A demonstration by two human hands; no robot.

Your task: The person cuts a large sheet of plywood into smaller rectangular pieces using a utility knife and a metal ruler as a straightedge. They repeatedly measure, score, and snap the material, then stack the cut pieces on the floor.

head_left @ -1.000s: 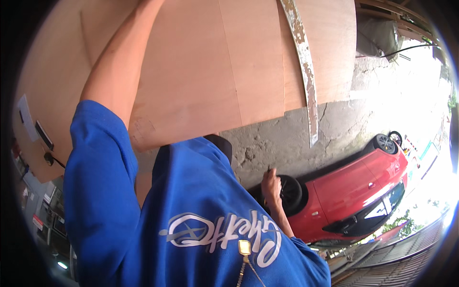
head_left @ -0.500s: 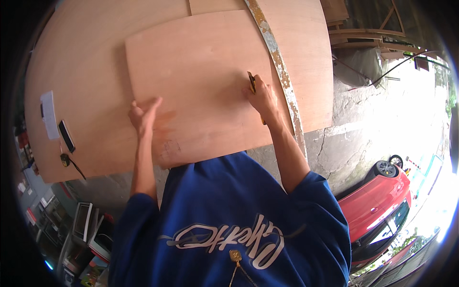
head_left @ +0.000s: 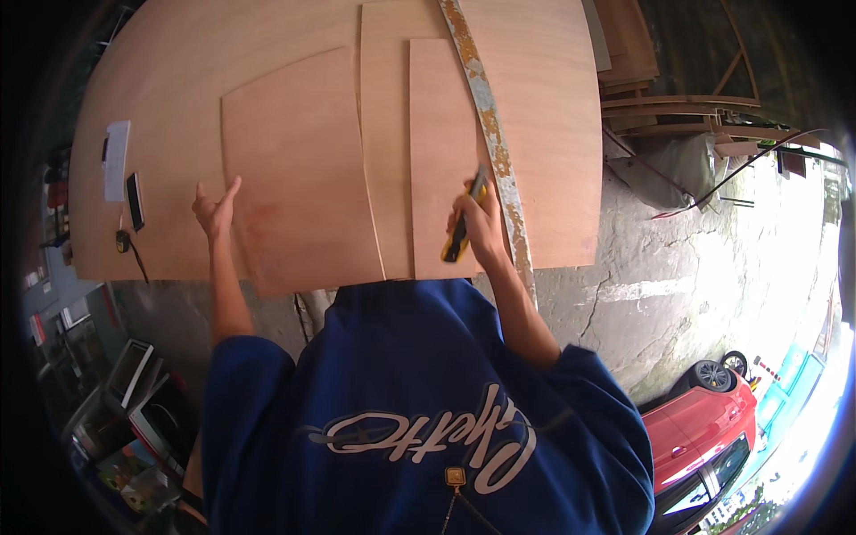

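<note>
I have a broad plywood-topped bench [head_left: 553, 214] spread under both hands, with cracked concrete floor [head_left: 646, 303] showing well to the right of the right fingers. Farther out on that side, lower in view, a red car [head_left: 695, 428] is parked on the floor; above it, up and right of those fingers, I can see a grey sheeted bundle [head_left: 664, 165] near a pile of timber. Below the left fingers, off the bench, lies a jumble of pale-rimmed dark panels [head_left: 134, 374].

Left of the left fingers, on the bench, I see a white paper sheet [head_left: 117, 169], a dark flat rectangular device [head_left: 135, 201] and a tape measure [head_left: 122, 241]. Just right of them sits a wide plywood panel [head_left: 299, 152]; a narrow plywood strip [head_left: 435, 134] lies beneath and left of the right fingers. A paint-flaked straightedge [head_left: 489, 107] runs lengthwise just right of those fingers.

On my left hand [head_left: 215, 214], thumb and fingers are spread apart, gripping nothing, at the wide panel's left edge; I cannot tell whether they touch it. My right hand [head_left: 483, 227] has its fingers clamped around a yellow-and-black utility knife [head_left: 456, 241], its tip end pointing up beside the straightedge.
</note>
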